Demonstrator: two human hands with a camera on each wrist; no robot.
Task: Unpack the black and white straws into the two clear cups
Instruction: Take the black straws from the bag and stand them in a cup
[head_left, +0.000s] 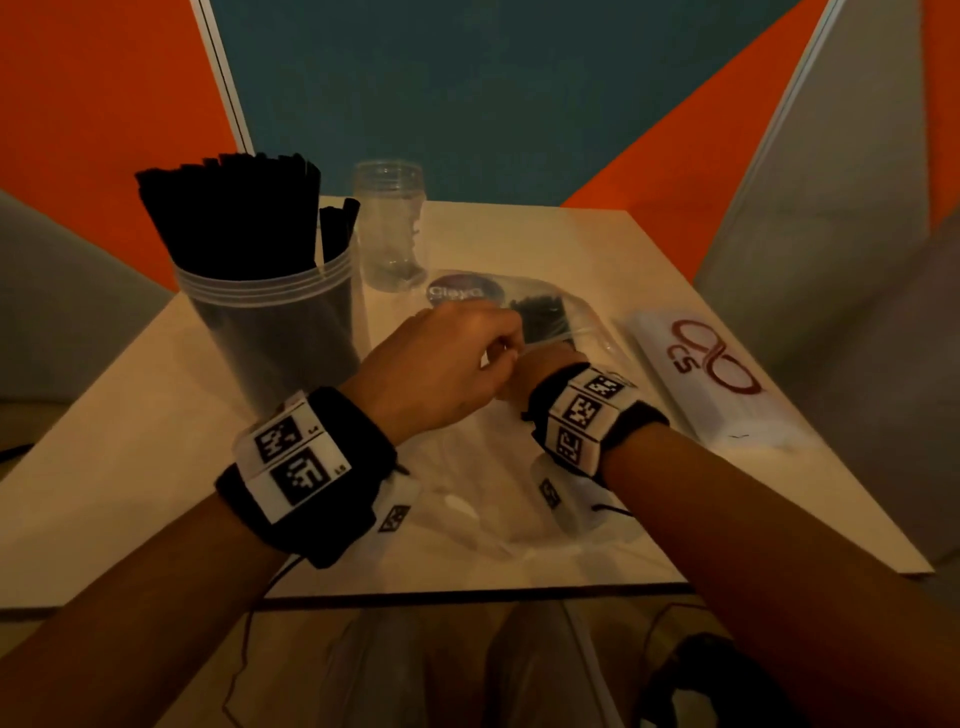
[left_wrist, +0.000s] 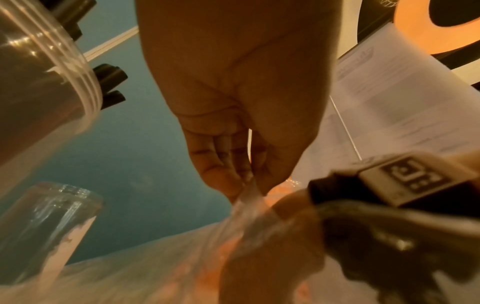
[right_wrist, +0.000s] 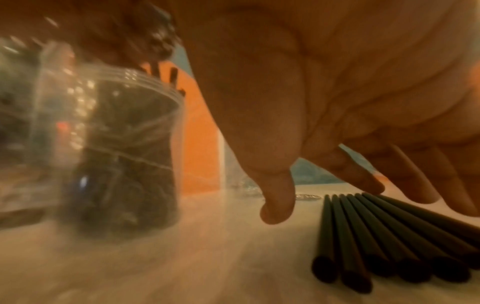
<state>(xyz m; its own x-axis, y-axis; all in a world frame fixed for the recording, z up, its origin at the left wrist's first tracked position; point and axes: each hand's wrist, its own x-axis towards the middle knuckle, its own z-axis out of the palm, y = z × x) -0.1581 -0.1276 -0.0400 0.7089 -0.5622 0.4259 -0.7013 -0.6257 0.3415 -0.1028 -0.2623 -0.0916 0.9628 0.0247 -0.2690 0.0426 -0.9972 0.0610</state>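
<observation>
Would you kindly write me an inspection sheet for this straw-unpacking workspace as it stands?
Surface: pale square table, dimly lit.
Job's things: large clear cup packed with black straws; small clear cup empty; clear bag holding more black straws; white straw pack unopened.
Clutter: nothing seen.
Grippers: left hand pinches the bag's edge; right hand is inside the bag, fingers spread over the loose straws, none gripped.
Cables: thin wires hang from both wristbands.
Surroundings: orange, teal and grey panels.
</observation>
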